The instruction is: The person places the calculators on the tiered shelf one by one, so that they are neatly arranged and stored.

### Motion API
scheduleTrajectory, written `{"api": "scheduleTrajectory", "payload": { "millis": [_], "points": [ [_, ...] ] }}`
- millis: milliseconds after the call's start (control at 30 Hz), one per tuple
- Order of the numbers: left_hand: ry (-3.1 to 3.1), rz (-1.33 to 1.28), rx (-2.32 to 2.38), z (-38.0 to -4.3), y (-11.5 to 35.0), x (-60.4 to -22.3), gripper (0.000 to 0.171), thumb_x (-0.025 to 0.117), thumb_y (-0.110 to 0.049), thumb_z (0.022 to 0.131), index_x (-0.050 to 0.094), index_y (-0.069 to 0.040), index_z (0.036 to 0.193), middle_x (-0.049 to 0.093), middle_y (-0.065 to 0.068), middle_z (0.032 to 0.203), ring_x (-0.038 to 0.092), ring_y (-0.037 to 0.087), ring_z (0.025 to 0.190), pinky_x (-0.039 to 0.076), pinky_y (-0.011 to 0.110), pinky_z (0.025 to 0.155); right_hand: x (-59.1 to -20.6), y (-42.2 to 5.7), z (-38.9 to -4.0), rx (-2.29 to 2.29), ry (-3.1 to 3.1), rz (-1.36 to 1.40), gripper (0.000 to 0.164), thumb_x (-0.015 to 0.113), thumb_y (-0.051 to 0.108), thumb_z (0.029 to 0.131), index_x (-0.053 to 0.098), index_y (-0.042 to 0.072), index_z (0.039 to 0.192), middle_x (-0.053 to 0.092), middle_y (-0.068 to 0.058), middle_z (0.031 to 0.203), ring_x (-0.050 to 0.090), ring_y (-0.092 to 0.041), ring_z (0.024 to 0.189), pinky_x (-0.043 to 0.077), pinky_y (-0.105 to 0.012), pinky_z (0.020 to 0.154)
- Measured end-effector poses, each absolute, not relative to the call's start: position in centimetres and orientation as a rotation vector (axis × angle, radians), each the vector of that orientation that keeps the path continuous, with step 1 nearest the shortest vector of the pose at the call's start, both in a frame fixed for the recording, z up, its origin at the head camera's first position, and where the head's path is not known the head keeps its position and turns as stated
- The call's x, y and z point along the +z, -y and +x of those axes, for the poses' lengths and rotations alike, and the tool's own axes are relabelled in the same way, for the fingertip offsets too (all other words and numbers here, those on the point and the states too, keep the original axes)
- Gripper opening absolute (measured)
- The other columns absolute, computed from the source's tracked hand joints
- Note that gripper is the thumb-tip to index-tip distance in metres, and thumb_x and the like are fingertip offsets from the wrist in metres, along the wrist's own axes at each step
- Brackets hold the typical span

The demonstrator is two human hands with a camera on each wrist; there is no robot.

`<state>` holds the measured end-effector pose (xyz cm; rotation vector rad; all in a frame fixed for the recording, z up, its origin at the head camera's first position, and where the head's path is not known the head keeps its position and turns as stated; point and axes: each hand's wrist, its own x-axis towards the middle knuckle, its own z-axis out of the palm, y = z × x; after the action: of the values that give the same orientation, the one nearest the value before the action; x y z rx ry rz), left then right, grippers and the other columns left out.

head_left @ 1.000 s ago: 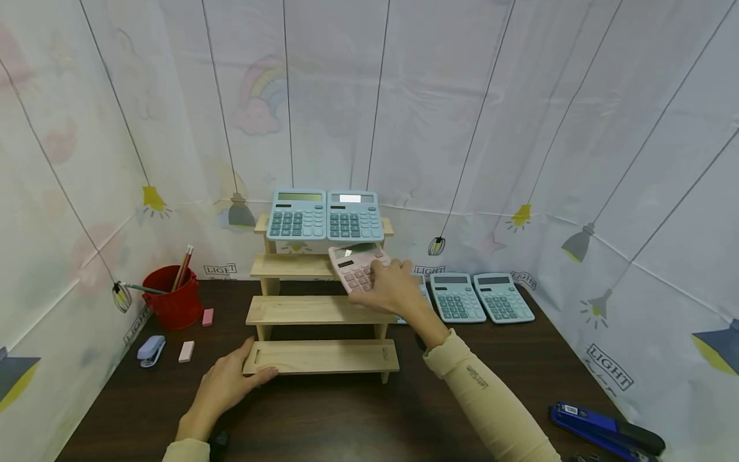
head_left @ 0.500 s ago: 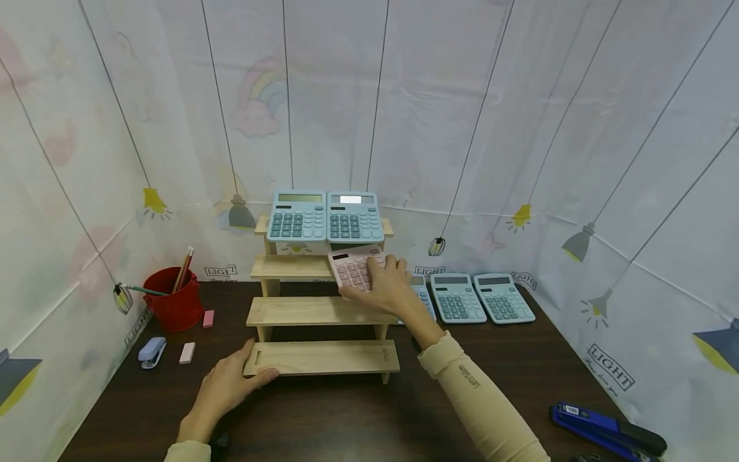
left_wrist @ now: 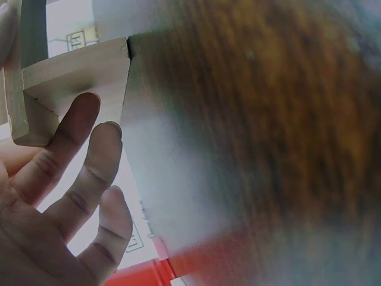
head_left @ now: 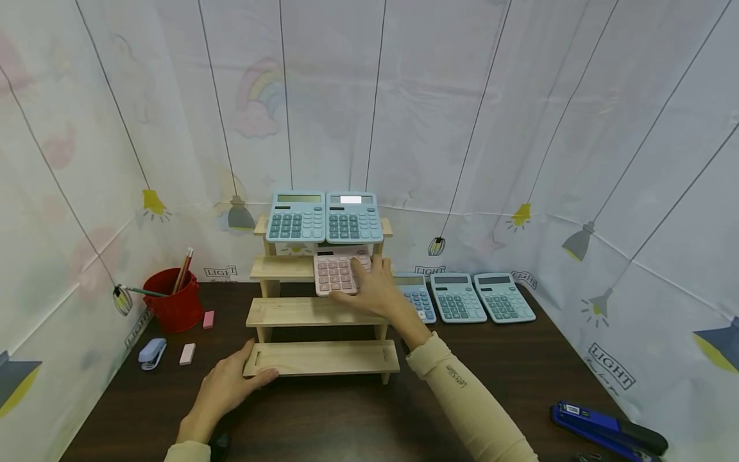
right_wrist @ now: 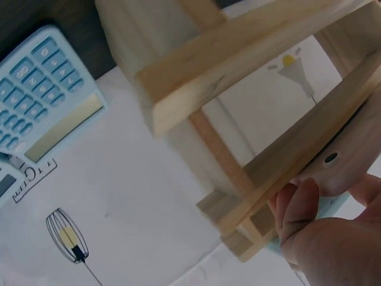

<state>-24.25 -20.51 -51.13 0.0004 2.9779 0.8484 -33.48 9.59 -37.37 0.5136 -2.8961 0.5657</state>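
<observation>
A pink calculator leans on the second-highest step of a wooden tiered stand. My right hand grips its right side, covering part of the keys. The right wrist view shows the calculator's underside against the step, with fingers curled at its edge. My left hand holds the left end of the lowest step, thumb along the front. In the left wrist view, other fingers extend loosely beside the stand's leg. Two light blue calculators stand side by side on the top step.
Several blue calculators lean in a row right of the stand. A red bucket with pencils, two erasers and a small stapler sit at left. A large blue stapler lies front right. A printed curtain surrounds the table.
The pink calculator has moved left on its step and straightened from a tilt, carried by my right hand. More of the blue calculator behind that hand shows. My left hand stays put.
</observation>
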Motion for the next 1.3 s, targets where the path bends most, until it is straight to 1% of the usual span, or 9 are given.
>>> {"api": "scheduleTrajectory", "payload": {
  "millis": [167, 367, 467, 600, 700, 900, 1033, 1300],
  "points": [
    [-2.968, -0.010, 0.854, -24.3, 20.5, -51.1, 0.115, 0.059, -0.084, 0.077, 0.035, -0.003, 0.156, 0.046, 0.028, 0.152, 0.052, 0.049, 0.132, 0.045, 0.068, 0.095, -37.7, -8.3, -33.6, 0.541, 2.881, 0.494, 0.089, 0.065, 0.073, 0.081, 0.044, 0.020, 0.150, 0.034, -0.028, 0.146, 0.033, -0.039, 0.129, 0.043, -0.055, 0.104],
    [-2.964, -0.016, 0.853, -24.3, 20.5, -51.0, 0.116, 0.059, -0.084, 0.077, 0.035, -0.003, 0.155, 0.046, 0.028, 0.152, 0.052, 0.050, 0.132, 0.045, 0.069, 0.095, -37.9, -6.6, -33.7, 0.519, 2.844, 0.466, 0.089, 0.064, 0.073, 0.082, 0.046, 0.016, 0.148, 0.031, -0.030, 0.151, 0.033, -0.041, 0.132, 0.040, -0.056, 0.108],
    [-2.966, -0.013, 0.855, -24.3, 20.5, -51.0, 0.115, 0.059, -0.084, 0.077, 0.035, -0.003, 0.156, 0.046, 0.028, 0.152, 0.052, 0.050, 0.132, 0.045, 0.068, 0.095, -38.2, -5.7, -33.8, 0.496, 2.822, 0.464, 0.088, 0.063, 0.072, 0.083, 0.047, 0.014, 0.147, 0.035, -0.030, 0.144, 0.036, -0.040, 0.126, 0.041, -0.052, 0.105],
    [-2.964, -0.011, 0.860, -24.3, 20.5, -51.1, 0.115, 0.059, -0.084, 0.077, 0.035, -0.005, 0.156, 0.047, 0.028, 0.152, 0.051, 0.050, 0.132, 0.045, 0.069, 0.094, -38.6, -4.8, -34.0, 0.438, 2.802, 0.459, 0.088, 0.060, 0.073, 0.084, 0.047, 0.012, 0.146, 0.041, -0.028, 0.133, 0.037, -0.035, 0.114, 0.040, -0.044, 0.096],
    [-2.963, -0.012, 0.862, -24.3, 20.6, -51.3, 0.114, 0.059, -0.084, 0.077, 0.035, -0.005, 0.156, 0.047, 0.027, 0.152, 0.052, 0.050, 0.132, 0.046, 0.069, 0.094, -38.8, -4.1, -34.1, 0.426, 2.788, 0.454, 0.087, 0.059, 0.074, 0.084, 0.048, 0.012, 0.145, 0.042, -0.027, 0.131, 0.037, -0.034, 0.112, 0.040, -0.042, 0.093],
    [-2.962, -0.020, 0.862, -24.4, 20.6, -51.3, 0.115, 0.058, -0.084, 0.076, 0.035, -0.005, 0.156, 0.046, 0.026, 0.153, 0.052, 0.050, 0.132, 0.045, 0.069, 0.095, -38.9, -2.6, -34.4, 0.458, 2.785, 0.472, 0.086, 0.059, 0.073, 0.084, 0.047, 0.013, 0.145, 0.041, -0.027, 0.133, 0.037, -0.035, 0.113, 0.038, -0.042, 0.095],
    [-2.972, -0.011, 0.858, -24.4, 20.5, -51.3, 0.114, 0.058, -0.084, 0.077, 0.036, -0.004, 0.155, 0.047, 0.026, 0.152, 0.052, 0.050, 0.132, 0.045, 0.070, 0.095, -39.0, -1.4, -34.4, 0.451, 2.783, 0.470, 0.085, 0.059, 0.073, 0.084, 0.048, 0.014, 0.144, 0.042, -0.027, 0.135, 0.038, -0.034, 0.114, 0.039, -0.042, 0.097],
    [-2.994, 0.000, 0.865, -24.4, 20.6, -51.6, 0.113, 0.058, -0.084, 0.077, 0.037, -0.005, 0.155, 0.048, 0.026, 0.151, 0.053, 0.049, 0.132, 0.046, 0.069, 0.094, -38.8, 0.7, -34.7, 0.498, 2.794, 0.450, 0.083, 0.060, 0.072, 0.084, 0.052, 0.012, 0.140, 0.042, -0.025, 0.133, 0.036, -0.034, 0.122, 0.039, -0.043, 0.104]
  ]
}}
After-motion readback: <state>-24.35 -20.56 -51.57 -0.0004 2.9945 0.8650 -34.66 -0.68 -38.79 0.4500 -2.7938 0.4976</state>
